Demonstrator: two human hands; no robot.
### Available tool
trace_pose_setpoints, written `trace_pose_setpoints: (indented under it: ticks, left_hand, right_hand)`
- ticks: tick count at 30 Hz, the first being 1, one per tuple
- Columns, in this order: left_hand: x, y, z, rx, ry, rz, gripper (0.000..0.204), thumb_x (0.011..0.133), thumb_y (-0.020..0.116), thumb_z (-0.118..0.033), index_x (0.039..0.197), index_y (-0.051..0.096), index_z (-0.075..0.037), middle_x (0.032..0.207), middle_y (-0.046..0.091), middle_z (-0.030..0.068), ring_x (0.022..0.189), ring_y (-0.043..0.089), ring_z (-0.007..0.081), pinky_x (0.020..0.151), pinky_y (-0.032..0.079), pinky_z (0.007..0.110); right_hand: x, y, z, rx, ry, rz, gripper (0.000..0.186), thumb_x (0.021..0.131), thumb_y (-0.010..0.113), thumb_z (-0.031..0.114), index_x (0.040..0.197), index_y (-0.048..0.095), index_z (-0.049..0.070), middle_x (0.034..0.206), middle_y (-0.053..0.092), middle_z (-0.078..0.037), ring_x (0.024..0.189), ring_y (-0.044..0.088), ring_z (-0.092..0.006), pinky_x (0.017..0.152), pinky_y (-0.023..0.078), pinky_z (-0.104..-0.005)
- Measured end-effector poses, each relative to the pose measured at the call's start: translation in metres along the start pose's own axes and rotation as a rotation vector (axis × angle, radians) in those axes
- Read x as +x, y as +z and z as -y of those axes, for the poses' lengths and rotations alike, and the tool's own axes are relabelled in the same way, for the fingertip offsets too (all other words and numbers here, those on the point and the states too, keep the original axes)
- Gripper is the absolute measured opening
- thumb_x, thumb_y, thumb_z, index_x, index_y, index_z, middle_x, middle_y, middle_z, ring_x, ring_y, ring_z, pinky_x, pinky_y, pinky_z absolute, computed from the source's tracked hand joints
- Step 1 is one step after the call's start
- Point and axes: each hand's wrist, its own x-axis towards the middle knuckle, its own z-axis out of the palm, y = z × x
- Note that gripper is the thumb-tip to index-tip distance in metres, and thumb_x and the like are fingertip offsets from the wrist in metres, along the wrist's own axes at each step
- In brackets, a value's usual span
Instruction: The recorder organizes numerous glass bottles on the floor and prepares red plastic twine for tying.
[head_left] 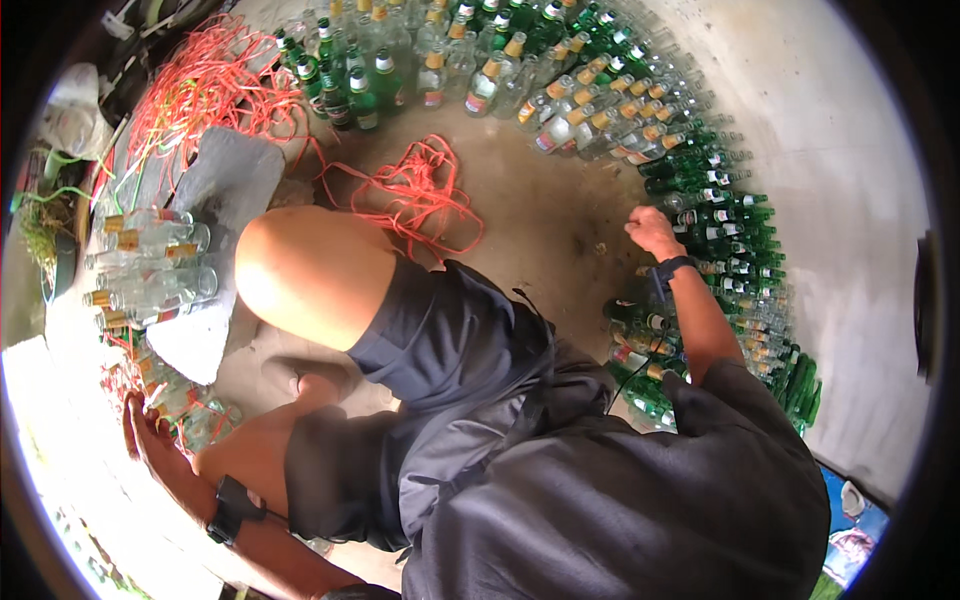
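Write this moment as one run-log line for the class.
left hand: open | right hand: fingers curled near green bottles, grip unclear | red cord: tangled on floor

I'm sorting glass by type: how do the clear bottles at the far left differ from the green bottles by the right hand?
The clear bottles are see-through with orange-gold tops; the green bottles by the right hand are deep green, several with pale neck labels. In the picture, the clear ones' necks point left, the green ones' right. Both appear to be glass.
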Motion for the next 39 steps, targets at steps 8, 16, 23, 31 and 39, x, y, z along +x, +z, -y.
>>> trace_pose_setpoints:
  ticks: [8,16,23,31,39]
  left_hand:
    - [0.001,-0.001,0.003,0.084,-0.064,0.01,0.037,0.094,0.067,-0.034,0.121,0.065,-0.009,0.12,0.065,0.0021,0.095,0.051,0.0103,0.081,0.04,0.025]
    - [-0.006,-0.036,0.025,0.347,0.179,0.335,0.063,0.09,0.053,-0.018,0.15,0.038,-0.007,0.15,0.041,0.0108,0.121,0.046,0.0195,0.097,0.038,0.028]
    - [-0.005,-0.04,0.026,0.173,0.037,0.252,0.059,0.092,0.051,-0.013,0.149,0.04,-0.008,0.149,0.042,0.0111,0.122,0.046,0.0196,0.099,0.039,0.03]
    - [0.007,-0.05,0.038,0.211,0.047,0.292,0.052,0.097,0.049,-0.015,0.148,0.042,-0.008,0.146,0.045,0.0098,0.12,0.047,0.018,0.095,0.04,0.029]
    - [0.025,-0.047,0.043,0.169,-0.076,0.217,0.047,0.102,0.055,-0.028,0.144,0.048,-0.008,0.138,0.053,0.0059,0.116,0.049,0.0147,0.092,0.04,0.026]
  right_hand:
    - [0.006,-0.027,-0.127,0.15,0.435,-0.053,0.039,0.081,0.067,0.02,0.114,0.065,-0.001,0.107,0.068,-0.026,0.102,0.066,-0.0387,0.089,0.053,-0.0464]
    - [0.035,-0.021,-0.185,0.049,0.494,-0.162,0.067,0.082,0.065,0.018,0.144,0.044,0.003,0.138,0.047,-0.029,0.126,0.048,-0.0453,0.103,0.044,-0.0491]
    - [0.049,-0.024,-0.193,0.06,0.572,-0.042,0.076,0.085,0.072,0.023,0.15,0.036,0.008,0.149,0.04,-0.023,0.135,0.041,-0.041,0.111,0.038,-0.0464]
    - [0.052,-0.027,-0.18,0.077,0.577,0.032,0.073,0.09,0.064,0.019,0.153,0.028,0.008,0.158,0.023,-0.021,0.14,0.037,-0.039,0.112,0.041,-0.045]
    - [0.053,-0.016,-0.187,0.056,0.519,-0.007,0.07,0.087,0.067,0.019,0.148,0.035,0.006,0.156,0.026,-0.02,0.143,0.03,-0.0371,0.112,0.041,-0.0425]
